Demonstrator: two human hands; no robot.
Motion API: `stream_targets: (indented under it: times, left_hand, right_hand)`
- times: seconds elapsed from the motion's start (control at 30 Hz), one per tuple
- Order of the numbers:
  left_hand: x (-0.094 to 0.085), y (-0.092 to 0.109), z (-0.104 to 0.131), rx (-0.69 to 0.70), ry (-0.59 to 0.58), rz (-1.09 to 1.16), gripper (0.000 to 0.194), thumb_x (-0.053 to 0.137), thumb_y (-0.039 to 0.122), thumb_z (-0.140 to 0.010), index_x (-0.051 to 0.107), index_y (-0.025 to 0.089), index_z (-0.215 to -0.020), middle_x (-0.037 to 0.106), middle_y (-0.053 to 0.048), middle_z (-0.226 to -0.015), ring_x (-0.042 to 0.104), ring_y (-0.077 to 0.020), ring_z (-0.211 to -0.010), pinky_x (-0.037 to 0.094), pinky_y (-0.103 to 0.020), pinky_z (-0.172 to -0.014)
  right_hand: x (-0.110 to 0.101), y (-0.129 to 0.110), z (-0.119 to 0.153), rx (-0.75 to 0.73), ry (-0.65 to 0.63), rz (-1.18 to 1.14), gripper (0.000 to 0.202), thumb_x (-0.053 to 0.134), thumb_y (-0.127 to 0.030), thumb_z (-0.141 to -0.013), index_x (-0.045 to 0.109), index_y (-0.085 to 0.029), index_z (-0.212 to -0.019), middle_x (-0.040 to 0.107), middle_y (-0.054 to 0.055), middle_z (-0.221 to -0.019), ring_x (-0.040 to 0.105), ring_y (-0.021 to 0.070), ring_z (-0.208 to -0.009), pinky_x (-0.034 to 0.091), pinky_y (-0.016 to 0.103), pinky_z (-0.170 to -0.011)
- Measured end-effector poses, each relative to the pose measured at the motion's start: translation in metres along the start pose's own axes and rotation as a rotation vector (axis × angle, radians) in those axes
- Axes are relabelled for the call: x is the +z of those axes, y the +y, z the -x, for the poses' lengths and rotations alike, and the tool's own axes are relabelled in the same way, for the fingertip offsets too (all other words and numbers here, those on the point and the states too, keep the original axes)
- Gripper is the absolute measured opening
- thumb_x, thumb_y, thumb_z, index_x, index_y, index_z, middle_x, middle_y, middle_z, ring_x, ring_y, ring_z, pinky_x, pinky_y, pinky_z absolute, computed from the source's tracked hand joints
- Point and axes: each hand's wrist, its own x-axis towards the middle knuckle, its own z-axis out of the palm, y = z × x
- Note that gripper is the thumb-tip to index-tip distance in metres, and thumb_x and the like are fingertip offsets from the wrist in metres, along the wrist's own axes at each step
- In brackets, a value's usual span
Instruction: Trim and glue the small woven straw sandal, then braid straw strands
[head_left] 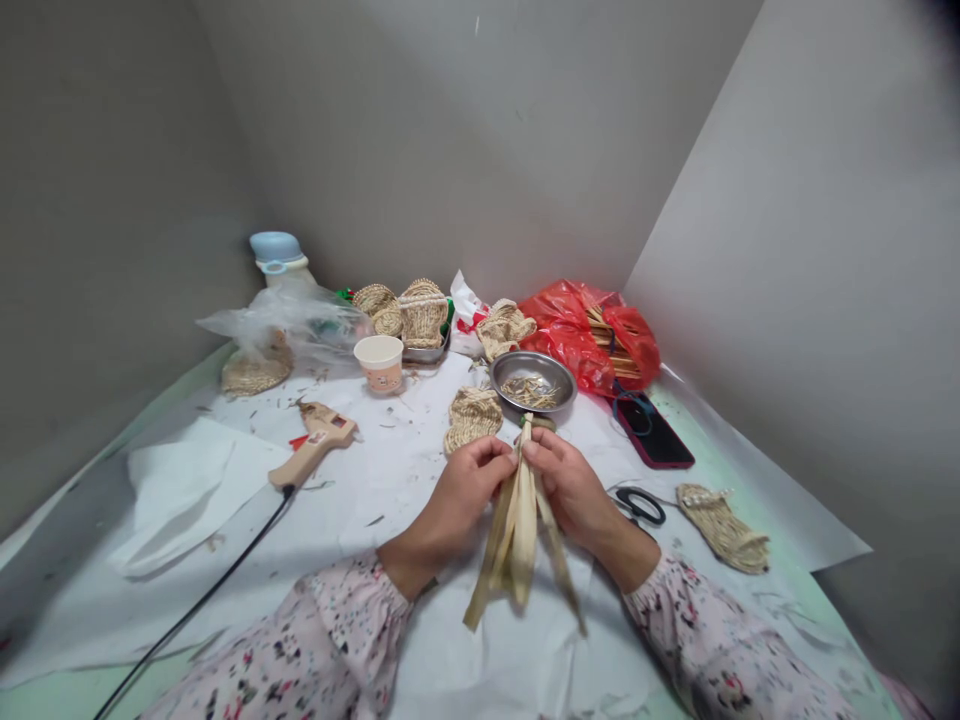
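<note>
A bundle of pale dry husk strips hangs between my two hands, tied near its top, its loose ends spread downward. My left hand pinches the bundle's left side near the top. On the other side my right hand is closed on it, thumb against the strips. Just beyond the fingertips stands a metal bowl with small straw bits in it. A woven straw piece lies beyond my left hand. Black-handled scissors lie to the right of my right hand, partly hidden.
A glue gun with a black cord lies at left, near a paper cup. At the back are a clear plastic bag, woven pieces and a red bag. A phone and another woven piece lie right.
</note>
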Motion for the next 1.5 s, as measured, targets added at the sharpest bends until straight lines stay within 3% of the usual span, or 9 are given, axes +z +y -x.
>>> stream_targets:
  times: [0.27, 0.4, 0.57, 0.77, 0.83, 0.97, 1.13, 1.33, 1.5]
  left_hand:
    - [0.000, 0.001, 0.000, -0.036, -0.038, 0.176, 0.013, 0.058, 0.025, -0.081, 0.053, 0.017, -0.073, 0.058, 0.001, -0.064, 0.049, -0.0086, -0.052, 0.036, -0.022, -0.053]
    - [0.003, 0.005, 0.002, -0.066, -0.078, 0.213, 0.020, 0.063, 0.035, -0.082, 0.054, 0.017, -0.079, 0.059, 0.001, -0.066, 0.053, -0.0099, -0.054, 0.040, -0.023, -0.055]
    - [0.003, 0.003, 0.002, -0.066, -0.122, 0.160, 0.033, 0.078, 0.034, -0.071, 0.058, 0.016, -0.091, 0.063, -0.001, -0.073, 0.060, -0.0136, -0.063, 0.043, -0.025, -0.059]
    - [0.002, 0.006, 0.002, -0.156, -0.114, 0.290, 0.029, 0.076, 0.031, -0.073, 0.061, 0.015, -0.092, 0.064, -0.002, -0.073, 0.061, -0.0130, -0.061, 0.045, -0.025, -0.060]
    - [0.002, 0.008, 0.002, -0.166, -0.090, 0.301, 0.028, 0.076, 0.030, -0.073, 0.061, 0.015, -0.091, 0.066, -0.002, -0.074, 0.061, -0.0128, -0.059, 0.046, -0.025, -0.060]
    - [0.003, 0.010, 0.002, -0.132, -0.065, 0.260, 0.031, 0.077, 0.033, -0.072, 0.059, 0.015, -0.090, 0.065, -0.002, -0.071, 0.063, -0.0153, -0.060, 0.045, -0.026, -0.057]
    - [0.003, 0.007, 0.001, -0.119, -0.040, 0.258, 0.033, 0.078, 0.034, -0.071, 0.059, 0.016, -0.091, 0.066, -0.002, -0.073, 0.063, -0.0159, -0.062, 0.046, -0.027, -0.061]
    - [0.003, 0.007, 0.002, -0.140, -0.063, 0.295, 0.028, 0.075, 0.032, -0.074, 0.062, 0.016, -0.094, 0.063, 0.000, -0.071, 0.059, -0.0113, -0.060, 0.043, -0.023, -0.059]
    - [0.004, 0.005, 0.002, -0.152, -0.109, 0.340, 0.023, 0.074, 0.033, -0.076, 0.062, 0.015, -0.082, 0.056, 0.003, -0.060, 0.048, -0.0064, -0.050, 0.037, -0.021, -0.052]
  right_hand:
    - [-0.003, -0.002, -0.002, 0.021, -0.067, -0.009, 0.023, 0.065, -0.033, -0.080, 0.064, -0.017, -0.096, 0.068, 0.003, -0.073, 0.059, 0.0148, -0.056, 0.042, 0.025, -0.051]
    - [-0.003, -0.002, -0.002, 0.016, -0.048, 0.021, 0.024, 0.062, -0.029, -0.080, 0.064, -0.017, -0.100, 0.068, 0.003, -0.070, 0.060, 0.0153, -0.055, 0.040, 0.023, -0.048]
    - [-0.002, -0.003, -0.001, 0.009, 0.009, -0.001, 0.029, 0.069, -0.028, -0.073, 0.067, -0.018, -0.100, 0.071, 0.004, -0.082, 0.064, 0.0180, -0.067, 0.050, 0.028, -0.059]
    - [0.000, -0.007, -0.003, 0.013, 0.029, -0.064, 0.028, 0.066, -0.022, -0.069, 0.068, -0.017, -0.097, 0.071, 0.004, -0.083, 0.063, 0.0181, -0.065, 0.052, 0.030, -0.061]
    - [0.000, -0.007, -0.004, -0.009, 0.045, -0.088, 0.026, 0.067, -0.023, -0.070, 0.068, -0.017, -0.095, 0.070, 0.003, -0.083, 0.062, 0.0166, -0.065, 0.050, 0.027, -0.059]
    - [-0.002, -0.003, -0.003, -0.025, 0.011, -0.023, 0.028, 0.068, -0.040, -0.079, 0.067, -0.019, -0.097, 0.063, 0.000, -0.074, 0.053, 0.0112, -0.057, 0.037, 0.021, -0.046]
    - [-0.003, -0.003, -0.002, 0.004, -0.025, 0.064, 0.030, 0.072, -0.029, -0.074, 0.066, -0.019, -0.101, 0.063, -0.001, -0.077, 0.051, 0.0087, -0.055, 0.034, 0.018, -0.044]
    - [-0.002, -0.006, 0.000, 0.008, -0.029, -0.032, 0.029, 0.065, -0.020, -0.070, 0.065, -0.018, -0.099, 0.069, 0.003, -0.083, 0.065, 0.0177, -0.068, 0.051, 0.029, -0.065]
    - [-0.002, -0.006, 0.001, 0.076, -0.074, -0.067, 0.025, 0.062, -0.020, -0.069, 0.061, -0.021, -0.094, 0.067, 0.002, -0.073, 0.065, 0.0206, -0.060, 0.053, 0.034, -0.059]
